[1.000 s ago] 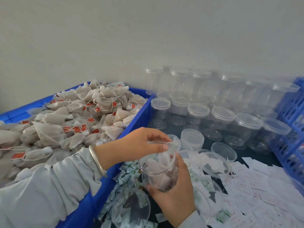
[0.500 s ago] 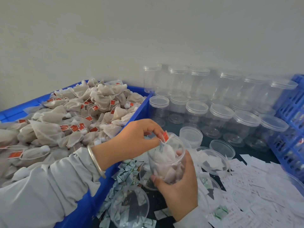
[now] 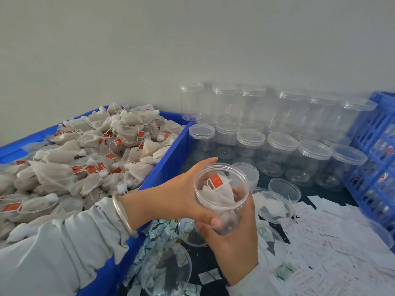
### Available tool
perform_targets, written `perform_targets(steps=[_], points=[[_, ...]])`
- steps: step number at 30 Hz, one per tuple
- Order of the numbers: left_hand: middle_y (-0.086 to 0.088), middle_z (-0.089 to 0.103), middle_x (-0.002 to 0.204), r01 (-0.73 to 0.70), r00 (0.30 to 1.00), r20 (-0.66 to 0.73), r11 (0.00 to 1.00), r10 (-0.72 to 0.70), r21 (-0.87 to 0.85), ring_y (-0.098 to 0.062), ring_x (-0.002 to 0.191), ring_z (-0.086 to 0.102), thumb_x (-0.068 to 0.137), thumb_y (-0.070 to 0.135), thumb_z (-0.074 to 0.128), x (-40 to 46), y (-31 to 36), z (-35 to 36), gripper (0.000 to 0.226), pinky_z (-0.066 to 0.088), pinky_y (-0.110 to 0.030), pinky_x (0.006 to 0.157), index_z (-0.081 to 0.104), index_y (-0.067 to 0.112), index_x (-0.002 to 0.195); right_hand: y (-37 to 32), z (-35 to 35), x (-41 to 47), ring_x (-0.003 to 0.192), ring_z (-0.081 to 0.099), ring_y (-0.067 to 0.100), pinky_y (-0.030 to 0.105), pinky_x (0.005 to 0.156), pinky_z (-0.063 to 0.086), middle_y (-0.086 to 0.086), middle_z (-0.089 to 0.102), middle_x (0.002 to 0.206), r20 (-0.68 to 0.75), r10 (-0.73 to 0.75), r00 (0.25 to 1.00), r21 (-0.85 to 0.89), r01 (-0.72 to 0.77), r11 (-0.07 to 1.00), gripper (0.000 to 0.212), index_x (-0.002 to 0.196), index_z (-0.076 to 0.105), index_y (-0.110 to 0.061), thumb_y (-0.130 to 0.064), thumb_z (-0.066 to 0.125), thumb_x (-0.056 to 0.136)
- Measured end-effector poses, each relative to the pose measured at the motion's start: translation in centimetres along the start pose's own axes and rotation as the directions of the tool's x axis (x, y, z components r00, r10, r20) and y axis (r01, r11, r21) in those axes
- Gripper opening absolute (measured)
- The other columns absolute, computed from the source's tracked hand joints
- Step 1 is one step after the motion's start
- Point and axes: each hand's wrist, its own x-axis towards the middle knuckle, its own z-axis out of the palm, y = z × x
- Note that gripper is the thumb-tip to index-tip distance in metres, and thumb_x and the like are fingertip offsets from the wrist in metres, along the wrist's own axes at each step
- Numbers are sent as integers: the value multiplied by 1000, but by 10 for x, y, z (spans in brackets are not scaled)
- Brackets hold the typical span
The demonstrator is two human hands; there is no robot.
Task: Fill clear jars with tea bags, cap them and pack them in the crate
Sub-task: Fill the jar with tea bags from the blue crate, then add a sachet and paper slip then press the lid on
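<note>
Gripping jar [image 3: 222, 197] between left hand [image 3: 181, 195] and right hand [image 3: 233, 246], mouth tilted up toward camera

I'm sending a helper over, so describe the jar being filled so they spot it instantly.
Start at the blue bin heaped with tea bags; just right of its near corner, both hands hold one clear jar. Unlike the capped, empty jars behind, it is lidless with a red-tagged tea bag inside.

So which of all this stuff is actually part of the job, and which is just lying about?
Part of the job:
- open jar held in both hands, left hand, right hand
- tea bags heaped in the blue bin
- capped empty jars
- loose lids
- blue crate

Lying about:
- paper slips
- green-printed sachets
</note>
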Motion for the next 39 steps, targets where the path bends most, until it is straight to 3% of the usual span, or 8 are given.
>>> perform_targets(steps=[3, 6, 10, 18, 26, 32, 35, 39], points=[[26, 58, 113, 3, 986, -169, 1000, -1, 11, 3, 107, 58, 45, 60, 82, 2, -2, 0, 88, 52, -29, 89, 45, 47, 123, -7, -12, 10, 121, 53, 5, 24, 94, 49, -13, 56, 130, 266, -7, 964, 123, -27, 992, 81, 143, 31, -25, -39, 74, 76], [30, 60, 105, 52, 944, -326, 999, -51, -7, 7, 96, 60, 38, 69, 78, 4, -2, -5, 78, 53, -17, 71, 47, 53, 108, -2, -33, 26, 125, 43, -1, 12, 101, 34, -13, 48, 139, 232, 81, 969, -277, -14, 961, 49, 140, 39, -27, -47, 38, 96], [28, 64, 99, 23, 907, -417, 995, -62, -98, -11, 81, 66, 35, 69, 80, 5, -4, -8, 74, 53, -12, 59, 50, 52, 100, 20, -62, 45, 112, 52, 11, 16, 94, 34, 0, 60, 124, 144, 285, 948, -652, -126, 747, 30, 123, 61, -16, -13, 45, 98], [15, 64, 95, 72, 914, -396, 996, -87, -51, -2, 77, 64, 46, 55, 84, 5, -3, -4, 70, 49, -9, 51, 47, 48, 105, 29, -51, 50, 114, 48, 25, 34, 94, 43, 4, 55, 119, 144, 419, 897, -925, -28, 378, 31, 113, 66, -19, -32, 52, 89], [19, 59, 102, 112, 917, -386, 994, -103, 3, 14, 86, 56, 47, 56, 82, 6, -7, -6, 83, 48, -5, 56, 44, 39, 119, 33, -53, 45, 143, 19, 21, 40, 116, 17, 3, 25, 155, 211, 393, 895, -920, 45, 390, 69, 144, 34, -23, -59, 49, 87], [17, 60, 103, 123, 919, -377, 992, -119, -13, 10, 83, 59, 51, 51, 85, 6, -6, -5, 74, 52, -16, 49, 45, 43, 112, 26, -38, 29, 139, 17, 16, 33, 112, 9, -1, 32, 148, 325, 189, 927, -840, 191, 508, 34, 91, 69, -27, -56, 64, 75], [17, 59, 105, 145, 918, -372, 989, -136, -4, 4, 79, 62, 50, 52, 84, 5, -6, -4, 79, 52, -22, 46, 45, 39, 117, 31, -25, 18, 144, 6, 22, 40, 117, 7, 1, 21, 155, 409, 339, 847, -873, 254, 417, 37, 98, 71, -25, -49, 59, 73], [21, 57, 107, 159, 922, -355, 987, -153, -10, -6, 81, 63, 51, 52, 86, 6, -8, -5, 87, 48, -18, 49, 44, 37, 125, 31, -27, 22, 142, 16, 20, 31, 115, 10, 1, 32, 151, 321, 241, 916, -862, 177, 475, 20, 97, 72, -26, -35, 59, 85]])
